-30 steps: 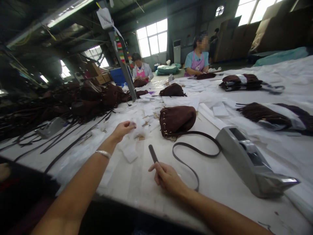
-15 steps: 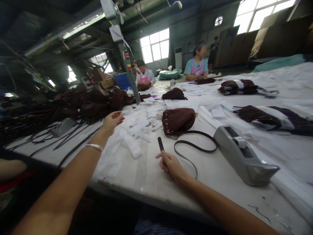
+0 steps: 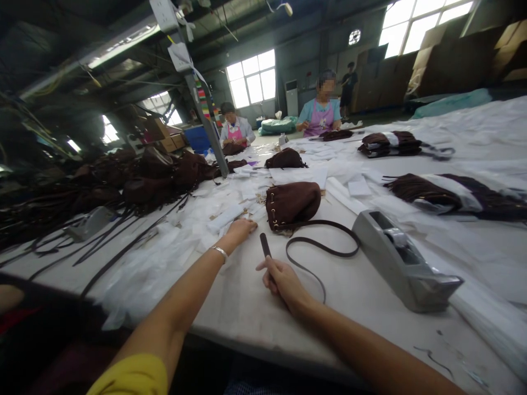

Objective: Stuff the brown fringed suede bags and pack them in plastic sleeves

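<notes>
My right hand (image 3: 284, 281) is closed around a dark brown strap (image 3: 265, 246), whose rounded end sticks up past the fingers. A strap of the same colour loops over the white tabletop from a brown drawstring bag (image 3: 293, 204) and passes behind my right forearm. The bag lies on its side, its row of metal eyelets facing left. My left hand (image 3: 242, 229), with a silver bracelet at the wrist, reaches low over the table just left of the bag. Its fingers are stretched forward beside small paper scraps, and I see nothing held in them.
A grey tape dispenser (image 3: 405, 260) stands at right. White plastic and paper sheets (image 3: 144, 274) spread at left, some hanging over the front edge. Bundled brown pieces (image 3: 448, 195) lie right, a bag pile (image 3: 164, 170) left beyond a metal post (image 3: 206, 115). Co-workers (image 3: 321, 112) work across the table.
My left hand has moved right and down, close to the bag. White sheets from the middle now lie further left, at the front edge. The right hand keeps its grip on the strap.
</notes>
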The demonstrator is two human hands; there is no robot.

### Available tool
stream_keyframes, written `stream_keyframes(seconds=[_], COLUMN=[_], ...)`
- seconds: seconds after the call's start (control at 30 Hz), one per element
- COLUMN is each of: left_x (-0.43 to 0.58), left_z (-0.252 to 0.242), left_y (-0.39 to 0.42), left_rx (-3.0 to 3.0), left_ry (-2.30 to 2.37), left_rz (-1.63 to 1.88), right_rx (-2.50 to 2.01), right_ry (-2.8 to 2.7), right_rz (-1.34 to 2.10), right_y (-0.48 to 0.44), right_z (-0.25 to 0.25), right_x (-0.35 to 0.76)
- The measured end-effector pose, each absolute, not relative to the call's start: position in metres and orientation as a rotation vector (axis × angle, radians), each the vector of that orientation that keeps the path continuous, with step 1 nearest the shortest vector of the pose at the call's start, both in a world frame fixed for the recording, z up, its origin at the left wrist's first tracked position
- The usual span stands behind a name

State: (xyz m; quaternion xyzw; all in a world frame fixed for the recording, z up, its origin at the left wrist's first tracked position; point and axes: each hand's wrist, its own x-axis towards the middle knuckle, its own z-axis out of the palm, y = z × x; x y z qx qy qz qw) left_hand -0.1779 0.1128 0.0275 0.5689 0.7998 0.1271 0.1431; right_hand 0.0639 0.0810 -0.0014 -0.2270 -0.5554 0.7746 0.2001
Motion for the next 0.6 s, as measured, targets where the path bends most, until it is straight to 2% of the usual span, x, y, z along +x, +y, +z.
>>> stream_keyframes(seconds=[0.1, 0.2, 0.33, 0.47, 0.6], left_x=[-0.185, -0.193, -0.211, -0.233, -0.243], left_z=[0.031, 0.041, 0.079, 0.141, 0.199], left_y=[0.118, 0.116, 0.105, 0.090, 0.075], left_rx=[1.558, 1.467, 1.266, 1.053, 0.938], left_ry=[2.338, 2.340, 2.303, 2.153, 1.966], left_rz=[0.361, 0.529, 1.012, 1.531, 1.907], right_rx=[-0.625, -0.625, -0.627, -0.625, -0.617], right_ry=[-1.581, -1.591, -1.531, -1.511, -1.516], right_rz=[2.158, 2.141, 2.141, 2.119, 2.106], right_y=[0.081, 0.081, 0.084, 0.086, 0.086], right_z=[-0.001, -0.001, 0.001, 0.002, 0.003], right_x=[0.063, 0.063, 0.065, 0.066, 0.067])
